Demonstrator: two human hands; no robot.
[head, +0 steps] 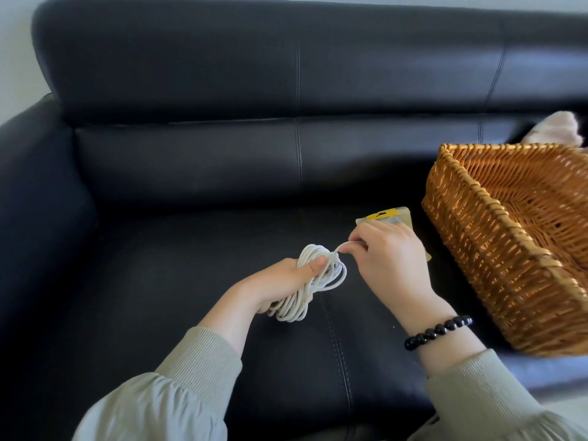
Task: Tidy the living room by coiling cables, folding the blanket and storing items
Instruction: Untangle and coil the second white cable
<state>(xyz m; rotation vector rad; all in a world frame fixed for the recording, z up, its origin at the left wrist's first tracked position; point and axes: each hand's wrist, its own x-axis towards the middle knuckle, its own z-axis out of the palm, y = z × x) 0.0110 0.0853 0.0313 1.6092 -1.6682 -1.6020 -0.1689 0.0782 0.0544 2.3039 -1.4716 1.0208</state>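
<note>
Head cam, the only view: this is the cable-coiling step, and it looks almost done. The white cable is bundled into a coil, held above the black sofa seat, well to the left of the wicker basket. The left hand grips the bundle with its thumb clamped over the loops. The right hand, nearer the basket, pinches the loose tail coming off the top. A yellow-topped packet lies just beside the basket's left wall, partly under that hand. Something pink and fuzzy pokes up behind the basket, maybe the blanket. Next, I'd guess: wrap or tuck that tail so the coil holds, then drop it in the basket.
</note>
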